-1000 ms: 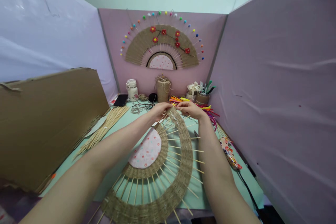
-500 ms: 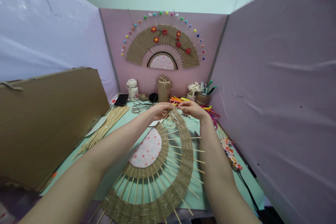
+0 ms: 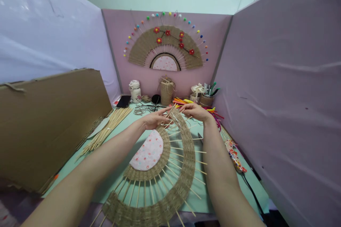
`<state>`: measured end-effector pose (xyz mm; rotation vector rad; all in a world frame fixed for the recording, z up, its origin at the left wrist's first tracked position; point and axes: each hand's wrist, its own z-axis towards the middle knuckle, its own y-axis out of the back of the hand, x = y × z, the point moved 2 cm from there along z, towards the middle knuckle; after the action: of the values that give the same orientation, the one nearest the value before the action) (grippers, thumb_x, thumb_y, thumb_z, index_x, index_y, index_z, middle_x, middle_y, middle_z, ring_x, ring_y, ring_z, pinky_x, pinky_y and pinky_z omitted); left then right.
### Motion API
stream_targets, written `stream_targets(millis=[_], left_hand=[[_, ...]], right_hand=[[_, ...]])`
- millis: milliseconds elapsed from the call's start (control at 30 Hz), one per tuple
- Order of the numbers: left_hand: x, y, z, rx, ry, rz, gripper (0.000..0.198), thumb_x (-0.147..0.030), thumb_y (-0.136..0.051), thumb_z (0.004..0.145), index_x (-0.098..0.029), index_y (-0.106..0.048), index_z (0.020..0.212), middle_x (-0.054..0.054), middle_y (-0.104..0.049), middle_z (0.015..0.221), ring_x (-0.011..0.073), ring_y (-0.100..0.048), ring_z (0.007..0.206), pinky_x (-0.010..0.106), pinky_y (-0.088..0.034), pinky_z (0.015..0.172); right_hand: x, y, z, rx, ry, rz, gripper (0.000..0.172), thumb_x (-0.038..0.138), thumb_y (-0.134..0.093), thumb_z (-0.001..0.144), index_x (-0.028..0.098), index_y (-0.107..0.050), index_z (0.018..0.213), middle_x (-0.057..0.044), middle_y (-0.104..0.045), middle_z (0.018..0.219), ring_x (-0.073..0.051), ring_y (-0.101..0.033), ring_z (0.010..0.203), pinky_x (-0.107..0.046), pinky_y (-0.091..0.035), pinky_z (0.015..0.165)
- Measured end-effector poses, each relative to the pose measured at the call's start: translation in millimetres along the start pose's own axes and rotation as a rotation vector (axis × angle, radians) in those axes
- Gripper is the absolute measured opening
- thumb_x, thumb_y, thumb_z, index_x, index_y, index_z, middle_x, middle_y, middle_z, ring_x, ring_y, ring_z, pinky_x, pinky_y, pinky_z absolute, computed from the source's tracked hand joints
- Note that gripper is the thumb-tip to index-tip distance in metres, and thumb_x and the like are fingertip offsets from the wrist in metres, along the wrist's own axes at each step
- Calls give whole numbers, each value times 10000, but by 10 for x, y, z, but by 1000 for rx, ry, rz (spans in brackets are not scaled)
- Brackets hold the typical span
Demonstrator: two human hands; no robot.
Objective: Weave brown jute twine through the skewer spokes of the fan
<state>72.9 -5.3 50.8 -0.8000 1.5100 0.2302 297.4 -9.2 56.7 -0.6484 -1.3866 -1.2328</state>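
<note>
A half-woven jute fan (image 3: 183, 170) on bamboo sticks lies on the green table (image 3: 117, 181), with a pink flowered half-disc (image 3: 147, 151) at its centre. My left hand (image 3: 154, 118) rests at the fan's far end, fingers stretched out flat over the sticks beside the inner woven band. My right hand (image 3: 195, 111) is at the far tip of the outer band, fingers pinched together on the weave or a strand of jute; what it holds is too small to name.
A large cardboard sheet (image 3: 50, 124) leans at the left. A bundle of bamboo sticks (image 3: 106, 131) lies by it. Jars, a jute spool (image 3: 166, 92), a phone (image 3: 124, 101) and coloured pipe cleaners (image 3: 210, 110) line the back. A finished fan (image 3: 165, 48) hangs on the wall. Scissors (image 3: 234, 156) lie at the right.
My left hand has drawn back toward me from the fan's tip and its fingers have opened out flat. My right hand has stayed at the tip.
</note>
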Motion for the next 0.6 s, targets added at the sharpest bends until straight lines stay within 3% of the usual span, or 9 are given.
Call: stream_targets(millis=[200, 333, 600], left_hand=[[20, 18, 29, 26, -14, 35, 665, -183, -741, 644, -293, -506, 1257, 54, -651, 998, 138, -641, 735, 236, -450, 628], [-32, -22, 103, -7, -3, 64, 525, -249, -732, 678, -253, -565, 1176, 46, -657, 880, 125, -620, 680, 219, -434, 571], [-45, -6, 209, -161, -47, 47, 515, -87, -722, 639, -235, -559, 1105, 0, -606, 742, 76, -556, 575, 163, -386, 479]], right_hand=[[52, -10, -28, 8, -9, -29, 300, 393, -648, 685, 145, -679, 850, -28, -614, 755, -88, -472, 582, -213, -362, 527], [60, -10, -24, 14, 4, -9, 267, 365, -640, 699, 149, -675, 852, -17, -601, 739, -73, -436, 552, -202, -335, 501], [45, 46, -34, -48, 20, 6, 301, 396, -664, 678, 139, -656, 835, 25, -539, 603, -57, -395, 489, -200, -303, 469]])
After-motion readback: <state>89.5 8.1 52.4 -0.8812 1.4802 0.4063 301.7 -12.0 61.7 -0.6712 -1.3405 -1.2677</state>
